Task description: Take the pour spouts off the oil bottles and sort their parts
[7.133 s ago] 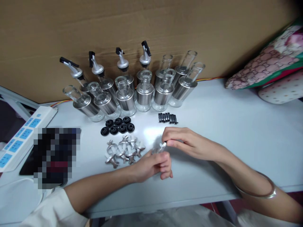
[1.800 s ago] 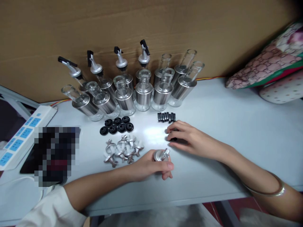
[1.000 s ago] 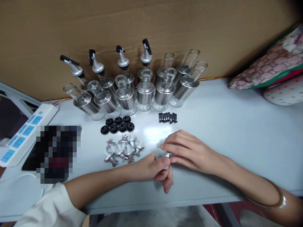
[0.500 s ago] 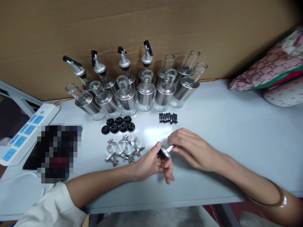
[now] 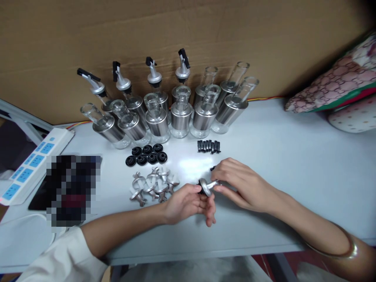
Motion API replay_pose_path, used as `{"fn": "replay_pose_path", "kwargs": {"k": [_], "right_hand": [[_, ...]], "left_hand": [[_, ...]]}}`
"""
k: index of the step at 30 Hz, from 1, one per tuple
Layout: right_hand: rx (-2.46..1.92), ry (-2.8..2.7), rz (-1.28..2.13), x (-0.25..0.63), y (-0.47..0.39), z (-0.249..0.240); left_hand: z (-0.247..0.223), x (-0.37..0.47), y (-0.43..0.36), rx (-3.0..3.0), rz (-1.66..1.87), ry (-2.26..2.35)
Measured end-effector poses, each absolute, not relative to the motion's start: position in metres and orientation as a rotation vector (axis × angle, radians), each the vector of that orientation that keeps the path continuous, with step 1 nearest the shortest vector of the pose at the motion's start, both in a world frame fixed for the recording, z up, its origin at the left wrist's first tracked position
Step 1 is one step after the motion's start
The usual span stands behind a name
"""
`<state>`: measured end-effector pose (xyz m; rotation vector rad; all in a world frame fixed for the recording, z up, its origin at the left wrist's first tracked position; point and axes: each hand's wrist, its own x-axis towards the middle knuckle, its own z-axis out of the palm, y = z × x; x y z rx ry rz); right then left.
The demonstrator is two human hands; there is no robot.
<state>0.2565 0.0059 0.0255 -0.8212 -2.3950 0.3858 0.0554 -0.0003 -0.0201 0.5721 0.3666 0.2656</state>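
A bottle pour spout (image 5: 207,187), silver with a black stopper underneath, is held between both hands above the table. My left hand (image 5: 188,203) pinches its black stopper end between thumb and fingers, with the other fingers loosely curled below. At the narrow end of the spout, my right hand (image 5: 241,186) is closed with thumb and fingertips. A small black piece (image 5: 213,168) shows just above the right fingertips; most of it is hidden. To the left lie several silver spout tops (image 5: 152,184) in a loose pile, with several black stoppers (image 5: 147,154) behind them. Small black levers (image 5: 208,146) lie in a row beyond my right hand.
Two rows of glass-and-steel bottles (image 5: 181,117) stand at the back against cardboard (image 5: 188,31); several back ones carry finished spouts. On the left are a power strip (image 5: 35,164) and a dark, blurred-out device (image 5: 73,192). A patterned cushion (image 5: 337,86) sits at the right.
The spout has turned a little in my hands, showing more of its silver collar. A black piece now shows above my right fingertips. Both hands stay in nearly the same place.
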Motion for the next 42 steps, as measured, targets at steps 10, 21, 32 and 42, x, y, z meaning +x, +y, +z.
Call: {"fn": "replay_pose_path", "kwargs": {"k": [10,21,32,42], "right_hand": [[-0.809,-2.438,0.355,0.257,0.006,0.025],[-0.698,-2.492,0.229,0.259,0.006,0.025],[-0.771,-2.493,0.125,0.261,0.009,0.028],[-0.805,-2.513,0.104,0.264,0.009,0.029]], "left_hand": [[-0.017,0.059,0.000,0.624,0.266,0.392],[-0.013,0.060,0.003,0.520,0.285,0.398],[-0.012,0.061,0.000,0.465,0.359,0.493],[0.017,0.057,0.004,0.383,0.336,0.588]]}}
